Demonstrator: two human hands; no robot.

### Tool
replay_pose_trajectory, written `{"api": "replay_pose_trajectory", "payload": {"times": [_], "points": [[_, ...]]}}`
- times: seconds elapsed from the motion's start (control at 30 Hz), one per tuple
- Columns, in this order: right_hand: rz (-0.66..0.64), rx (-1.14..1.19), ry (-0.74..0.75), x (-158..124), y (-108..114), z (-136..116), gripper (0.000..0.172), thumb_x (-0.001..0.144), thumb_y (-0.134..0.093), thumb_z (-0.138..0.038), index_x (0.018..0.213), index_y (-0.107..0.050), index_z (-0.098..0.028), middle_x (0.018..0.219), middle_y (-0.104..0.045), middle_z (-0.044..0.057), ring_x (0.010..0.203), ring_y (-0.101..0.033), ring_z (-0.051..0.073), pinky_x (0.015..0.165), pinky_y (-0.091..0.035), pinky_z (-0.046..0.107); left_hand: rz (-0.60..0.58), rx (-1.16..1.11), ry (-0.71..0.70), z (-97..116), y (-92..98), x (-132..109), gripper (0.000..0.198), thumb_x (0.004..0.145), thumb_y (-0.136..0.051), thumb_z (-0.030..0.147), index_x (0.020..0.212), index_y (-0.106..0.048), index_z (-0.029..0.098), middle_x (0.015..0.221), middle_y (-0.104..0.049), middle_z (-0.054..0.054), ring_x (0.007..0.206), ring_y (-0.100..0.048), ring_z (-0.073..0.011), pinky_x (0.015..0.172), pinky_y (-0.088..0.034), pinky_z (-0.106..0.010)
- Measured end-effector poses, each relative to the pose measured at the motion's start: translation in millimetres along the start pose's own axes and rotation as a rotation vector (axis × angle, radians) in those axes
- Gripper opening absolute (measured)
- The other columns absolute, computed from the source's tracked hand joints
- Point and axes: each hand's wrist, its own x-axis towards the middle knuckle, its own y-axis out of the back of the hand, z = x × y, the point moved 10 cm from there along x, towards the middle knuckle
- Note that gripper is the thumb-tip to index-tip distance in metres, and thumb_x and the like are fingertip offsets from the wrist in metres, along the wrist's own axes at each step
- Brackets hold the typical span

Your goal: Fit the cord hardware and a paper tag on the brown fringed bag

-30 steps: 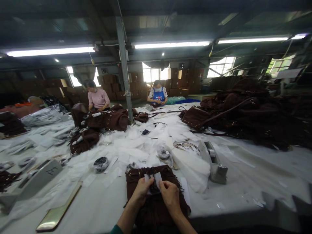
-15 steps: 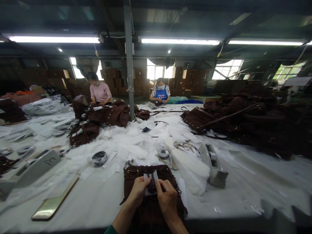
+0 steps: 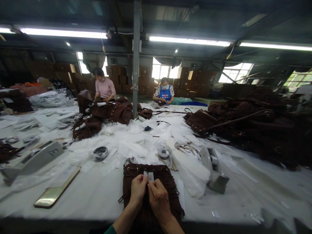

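Observation:
A dark brown fringed drawstring bag (image 3: pixel 129 182) with metal eyelets lies flat at the table's near edge. Over its upper middle, a small piece of white paper (image 3: pixel 151 176) stands up between my fingers. My left hand (image 3: pixel 138 191) pinches the paper's left side. Just right of it, my right hand (image 3: pixel 159 197) pinches the other side, fingertips close to the left ones. The cord ends at the bag's front are mostly hidden behind my hands.
A grey tape dispenser (image 3: pixel 214 172) stands to the right, another tape dispenser (image 3: pixel 36 159) to the left. A shiny gold-coloured plate (image 3: pixel 56 188) lies front left. White paper sheets (image 3: pixel 136 143) and brown bags (image 3: pixel 243 113) cover the table beyond; two people work across it.
My hands have drawn together, bringing the two sides of the white paper inward over the cord ends. The view has shifted slightly left.

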Motion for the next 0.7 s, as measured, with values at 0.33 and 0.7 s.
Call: {"api": "replay_pose_trajectory", "payload": {"times": [0.33,0.7], "points": [[-0.148,0.814,-0.726,-8,-28,67,0.041,0.079,-0.052,-0.056,0.074,-0.06,-0.016,0.055,-0.048,-0.004,0.042,-0.043,0.01,0.041,-0.036,0.023,-0.097,0.008,-0.019,4,-5.9,-6,0.04,0.064,-0.071,0.052,0.07,-0.056,0.015,0.058,-0.056,0.002,0.048,-0.047,-0.0101,0.047,-0.037,-0.021],[-0.413,0.956,-0.825,6,-72,65,0.038,0.064,-0.067,-0.05,0.052,-0.049,-0.018,0.038,-0.033,-0.01,0.032,-0.023,0.004,0.032,-0.017,0.019,-0.019,0.113,-0.068,11,9.2,-8,0.031,0.067,-0.071,0.044,0.063,-0.054,0.019,0.051,-0.05,0.005,0.049,-0.043,-0.0095,0.046,-0.028,-0.019]]}}
